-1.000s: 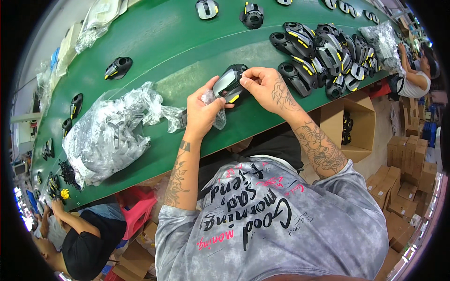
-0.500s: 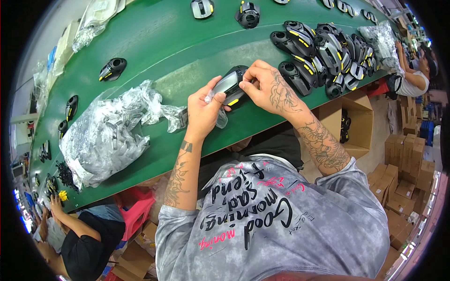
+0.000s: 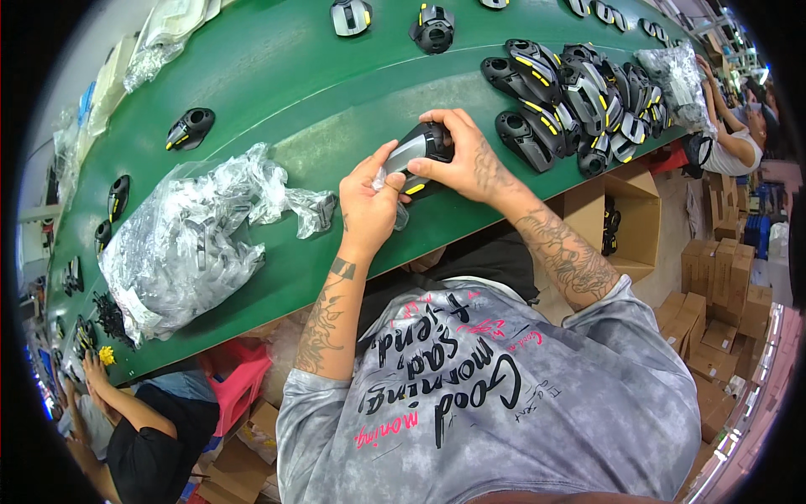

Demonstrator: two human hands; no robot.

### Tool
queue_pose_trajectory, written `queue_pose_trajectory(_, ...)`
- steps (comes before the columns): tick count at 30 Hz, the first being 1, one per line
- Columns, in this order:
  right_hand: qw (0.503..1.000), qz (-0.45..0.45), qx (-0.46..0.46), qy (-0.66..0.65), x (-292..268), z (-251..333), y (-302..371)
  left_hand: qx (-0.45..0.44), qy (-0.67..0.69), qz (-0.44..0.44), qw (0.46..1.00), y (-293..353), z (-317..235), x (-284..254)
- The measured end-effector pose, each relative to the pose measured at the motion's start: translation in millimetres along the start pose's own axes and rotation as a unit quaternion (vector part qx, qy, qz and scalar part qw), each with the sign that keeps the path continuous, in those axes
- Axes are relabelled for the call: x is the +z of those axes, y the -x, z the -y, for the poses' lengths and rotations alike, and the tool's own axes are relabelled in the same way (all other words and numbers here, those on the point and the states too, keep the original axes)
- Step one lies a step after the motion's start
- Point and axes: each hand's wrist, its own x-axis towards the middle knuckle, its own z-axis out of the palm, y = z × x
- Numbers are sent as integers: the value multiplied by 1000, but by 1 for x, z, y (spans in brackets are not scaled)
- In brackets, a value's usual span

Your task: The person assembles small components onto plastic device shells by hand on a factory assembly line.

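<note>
Between my hands, above the green work surface [image 3: 369, 88], is a curved grey-and-black plastic housing [image 3: 409, 154] with a yellow strip. My left hand [image 3: 370, 197] grips its left end, and a crumpled bit of clear plastic film [image 3: 401, 218] hangs by those fingers. At the other end, my right hand [image 3: 462, 155] closes round the black part, thumb on the near side and fingers over the top. To the left lies a large clear plastic bag [image 3: 189, 260] filled with small parts, too wrapped up to make out. Similar housings [image 3: 585, 99] are heaped to the right.
Single housings [image 3: 191, 128] are spread along the far and left parts of the green surface. Another clear bag [image 3: 674, 80] rests by a person at the right. An open cardboard box [image 3: 631, 220] stands below the edge. At lower left are a pink stool [image 3: 239, 380] and a co-worker [image 3: 159, 437].
My right hand has shifted from pinching at the housing's near side to wrapping round its black end. The left hand keeps its hold. The whole view has moved slightly.
</note>
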Motion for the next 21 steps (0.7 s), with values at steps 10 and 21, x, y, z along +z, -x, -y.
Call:
queue_pose_trajectory(10, 998, 54, 10, -38, -14, -10, -3, -8, 120, 108, 987, -2, -4, -12)
queue_pose_trajectory(21, 995, 72, 67, 35, 1, 9, -13, -32, 33, 15, 999, 0, -6, -2)
